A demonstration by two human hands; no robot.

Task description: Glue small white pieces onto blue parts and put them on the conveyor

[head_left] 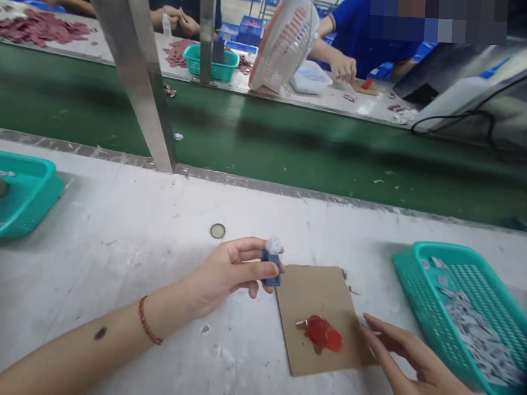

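Left forearm runs in from seven o'clock toward the middle, a red cord around its wrist. The left hand (228, 272) is curled, thumb and fingers pinched together at three o'clock. The right hand (414, 364) comes in from five o'clock, palm down, fingers straight, pointing to ten o'clock.

A factory assembly line: beyond the hands runs a green conveyor belt (292, 146), with other workers seated across it, and teal parts baskets (469, 314) flanking both hands.

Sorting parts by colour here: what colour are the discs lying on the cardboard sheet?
Red, translucent-looking discs on the brown cardboard sheet; the head view shows them.
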